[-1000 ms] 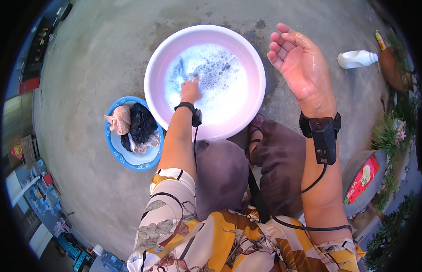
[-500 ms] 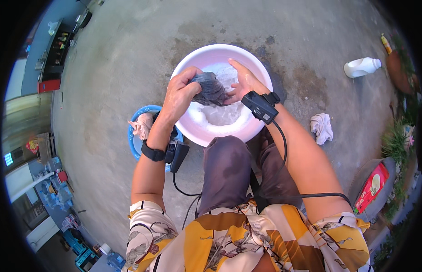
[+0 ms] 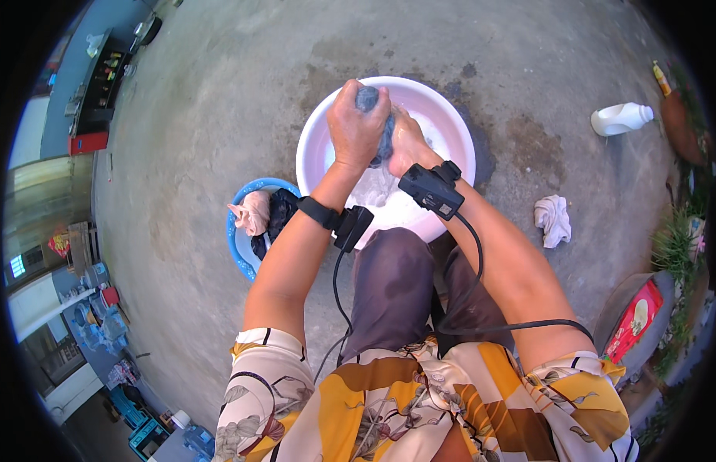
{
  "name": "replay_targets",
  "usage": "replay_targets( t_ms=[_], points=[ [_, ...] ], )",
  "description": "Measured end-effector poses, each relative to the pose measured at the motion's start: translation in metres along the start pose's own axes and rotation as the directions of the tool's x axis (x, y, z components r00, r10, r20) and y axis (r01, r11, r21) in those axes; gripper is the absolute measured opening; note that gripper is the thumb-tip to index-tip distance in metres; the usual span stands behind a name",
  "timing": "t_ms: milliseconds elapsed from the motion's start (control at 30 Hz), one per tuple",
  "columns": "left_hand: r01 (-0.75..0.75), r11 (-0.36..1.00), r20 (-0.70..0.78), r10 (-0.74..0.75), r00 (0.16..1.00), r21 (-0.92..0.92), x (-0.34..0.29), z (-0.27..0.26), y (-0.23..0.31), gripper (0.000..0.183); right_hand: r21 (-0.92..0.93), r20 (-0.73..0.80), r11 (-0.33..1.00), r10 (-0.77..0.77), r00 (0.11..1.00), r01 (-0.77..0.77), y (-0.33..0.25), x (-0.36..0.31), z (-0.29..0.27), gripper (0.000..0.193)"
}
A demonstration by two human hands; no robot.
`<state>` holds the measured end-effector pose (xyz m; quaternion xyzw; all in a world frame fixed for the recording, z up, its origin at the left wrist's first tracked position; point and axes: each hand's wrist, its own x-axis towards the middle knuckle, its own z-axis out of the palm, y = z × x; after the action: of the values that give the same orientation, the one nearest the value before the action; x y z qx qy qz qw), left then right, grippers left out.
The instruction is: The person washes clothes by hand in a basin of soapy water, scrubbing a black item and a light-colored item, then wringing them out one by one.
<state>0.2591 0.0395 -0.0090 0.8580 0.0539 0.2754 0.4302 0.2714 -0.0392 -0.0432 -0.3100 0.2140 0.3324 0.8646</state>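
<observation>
A wet grey-blue cloth (image 3: 385, 148) is bunched and squeezed between my two hands above a pale pink wash basin (image 3: 461, 138). My left hand (image 3: 355, 127) is closed round its upper part, and a lump of cloth bulges out past the thumb. Pressed close against it, my right hand (image 3: 408, 140) grips the lower part; some of its fingers are hidden. White suds and cloudy water (image 3: 381, 192) show in the basin below my wrists.
Left of the wash basin, a blue basin (image 3: 236, 242) holds a pale pink cloth (image 3: 252, 213) and dark cloth (image 3: 282, 211). Off to the right lie a crumpled white cloth (image 3: 552, 221) and a white bottle (image 3: 621, 119). A red packet (image 3: 633, 320) sits lower right. Wet patches mark the concrete floor.
My left hand has moved right and turned upward with the cloth. My right hand was open with fingers spread; now it has closed on the cloth beside the left.
</observation>
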Motion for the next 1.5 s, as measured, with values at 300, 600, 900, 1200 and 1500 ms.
replay_targets(
  t_ms=[300,600,900,1200,1500],
  points=[
    [-0.198,0.850,0.421,-0.030,0.907,0.488,-0.022,-0.046,-0.086,0.035,-0.796,-0.215,0.599,-0.403,0.889,0.079,-0.033,0.030,-0.063,0.058],
    [-0.263,0.636,0.627,-0.453,0.634,0.725,-0.088,0.003,-0.182,0.052,-0.615,-0.138,0.786,-0.187,0.972,0.064,-0.057,0.008,-0.054,0.086],
    [-0.269,0.739,0.776,-0.517,0.363,0.618,-0.153,0.084,-0.208,0.062,-0.552,-0.041,0.824,-0.182,0.982,0.129,-0.063,-0.017,-0.041,0.044],
    [0.176,0.973,0.701,-0.229,0.675,0.148,-0.047,-0.026,-0.071,0.029,-0.564,-0.392,0.744,0.139,0.909,-0.357,-0.045,0.007,-0.093,0.068],
    [0.616,0.514,0.605,-0.216,0.766,-0.597,-0.006,-0.139,0.043,0.052,0.151,0.144,0.977,0.131,0.981,-0.152,0.013,0.006,-0.010,0.033]
  ],
)
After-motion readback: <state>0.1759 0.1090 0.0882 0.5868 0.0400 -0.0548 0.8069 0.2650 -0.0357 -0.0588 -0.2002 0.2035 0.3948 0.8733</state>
